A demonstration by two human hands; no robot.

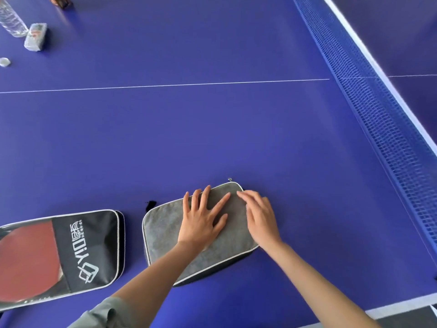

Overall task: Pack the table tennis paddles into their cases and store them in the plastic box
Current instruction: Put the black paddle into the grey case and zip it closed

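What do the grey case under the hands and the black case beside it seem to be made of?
Grey case: looks like soft, matte, fuzzy fabric, perhaps suede-like or towelling, with pale piping along its edge and a small metal-looking zipper pull.
Black case: probably smooth woven synthetic with white print; its glossy clear window, likely plastic film, shows a red paddle.

Grey case: fuzzy matt cloth, pale piping. Black case: smooth fabric, clear glossy plastic window. Table: smooth matt blue. Bottle: clear plastic.
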